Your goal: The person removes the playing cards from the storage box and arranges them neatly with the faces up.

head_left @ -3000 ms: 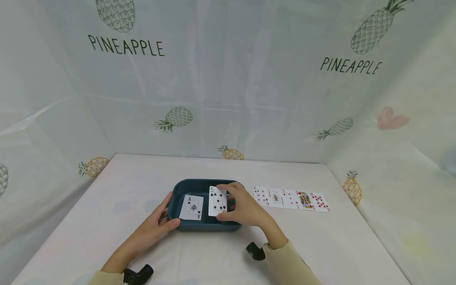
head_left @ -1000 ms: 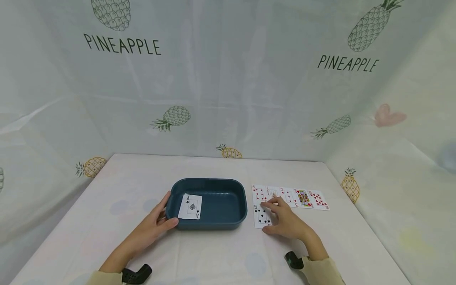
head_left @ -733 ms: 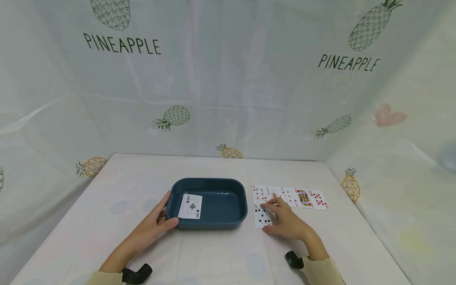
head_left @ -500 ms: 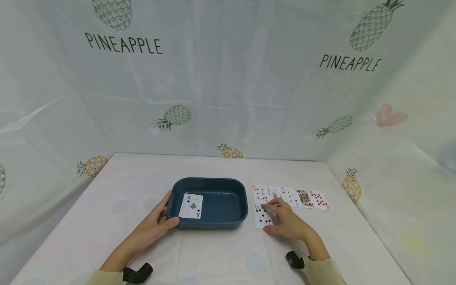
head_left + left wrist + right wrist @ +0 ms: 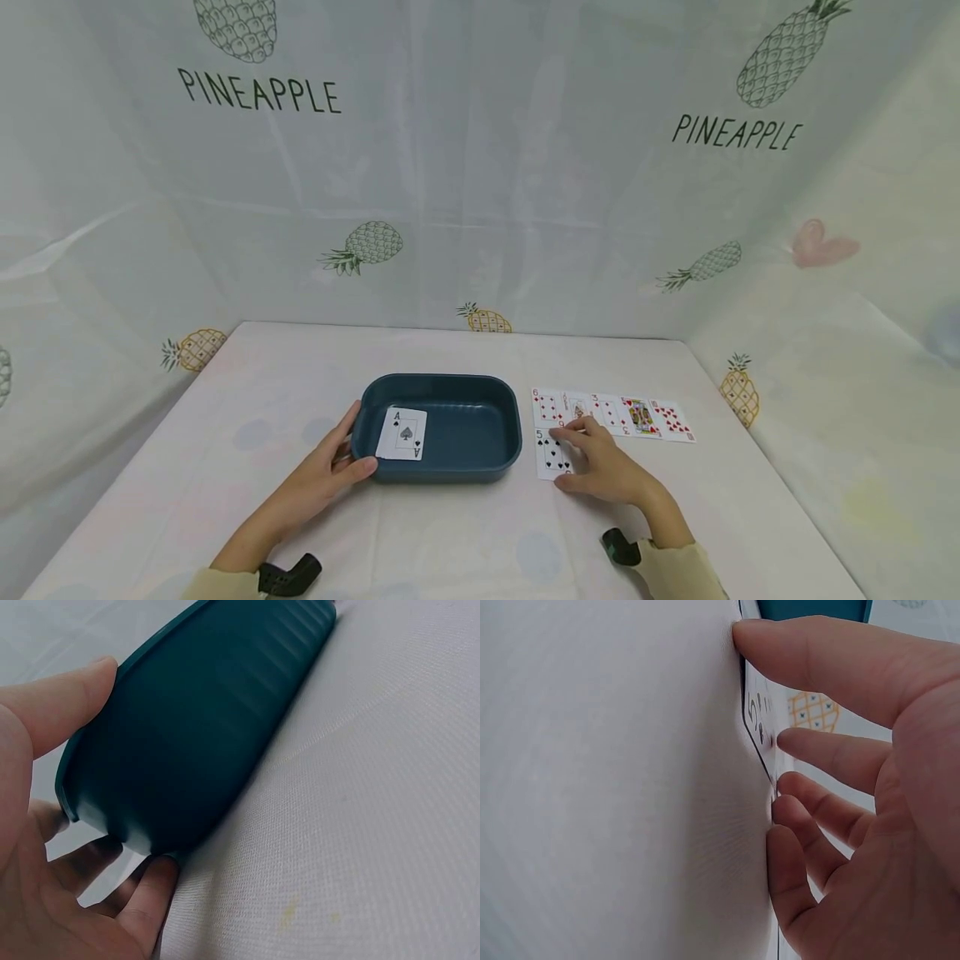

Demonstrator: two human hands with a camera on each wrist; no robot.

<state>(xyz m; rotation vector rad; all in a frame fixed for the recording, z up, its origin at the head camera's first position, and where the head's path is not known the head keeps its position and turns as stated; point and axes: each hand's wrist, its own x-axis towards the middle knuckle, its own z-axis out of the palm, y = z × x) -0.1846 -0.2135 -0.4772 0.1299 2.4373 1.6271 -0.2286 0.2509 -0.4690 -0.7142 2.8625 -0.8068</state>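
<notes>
My left hand (image 5: pixel 322 479) holds the left end of a dark teal tray (image 5: pixel 472 454); the thumb lies at the near corner. In the left wrist view the thumb touches the rim and the fingertips (image 5: pixel 160 874) meet the tray's end wall. An ace of spades card (image 5: pixel 402 434) lies face up inside, at the left. To the right of the tray, my right hand (image 5: pixel 603 467) spans a five of spades card (image 5: pixel 549 460) flat on the table, thumb at its near edge and index finger at its far edge. The hand hides the card's right part.
Just beyond the five runs a row of face-up cards, edge to edge: six of diamonds (image 5: pixel 547 406), a partly hidden picture card (image 5: pixel 578 405), three of diamonds (image 5: pixel 604 410), king of hearts (image 5: pixel 641 417) and a red heart card (image 5: pixel 670 418). Pineapple-print cloth (image 5: pixel 480 167) walls the table.
Three seconds ago the right hand held the five of spades over the tray; the card now lies on the table below the six of diamonds. Over the last second both hands stay still.
</notes>
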